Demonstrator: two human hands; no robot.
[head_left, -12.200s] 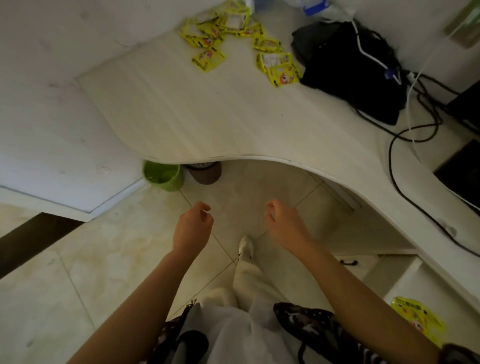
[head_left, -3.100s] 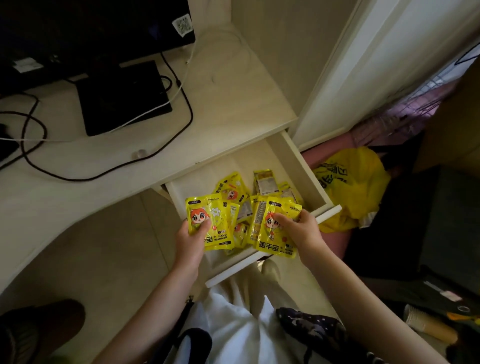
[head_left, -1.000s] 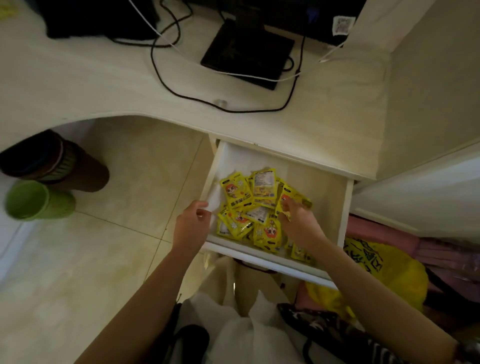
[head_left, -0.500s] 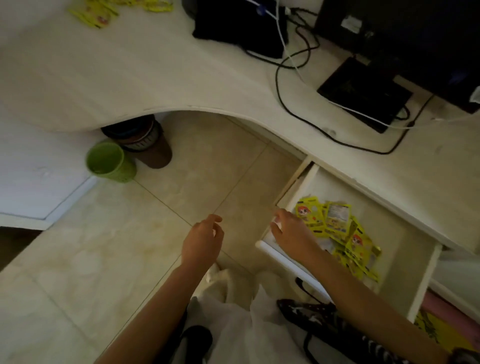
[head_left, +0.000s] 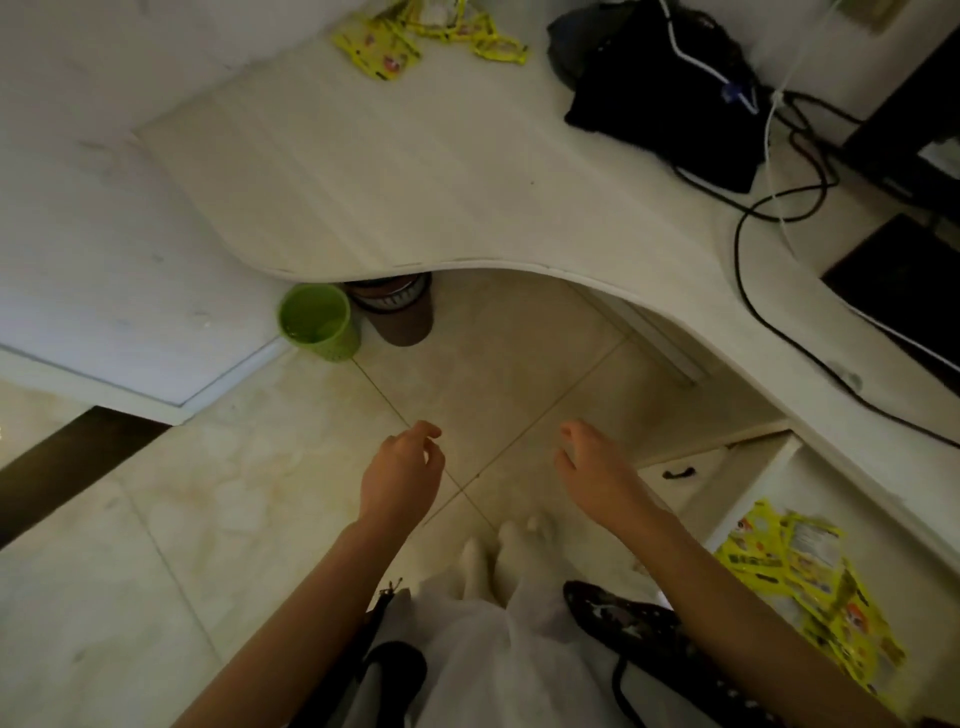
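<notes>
Sachets (head_left: 383, 52) at twelve o'clock on the counter (head_left: 415, 176) look light, limp and slick: pinch an edge. Left hand (head_left: 401, 478) and right hand (head_left: 597, 475) hang released, empty.

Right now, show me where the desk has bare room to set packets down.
The widest bare patch of the desk runs from its curved front edge back to the yellow packets, bordered at right by the black bag. Right of the bag it is crowded: cables loop across. The open drawer is half covered by a packet pile.

Yellow packets (head_left: 800, 577) jumbled in open drawer (head_left: 831, 478)
</notes>
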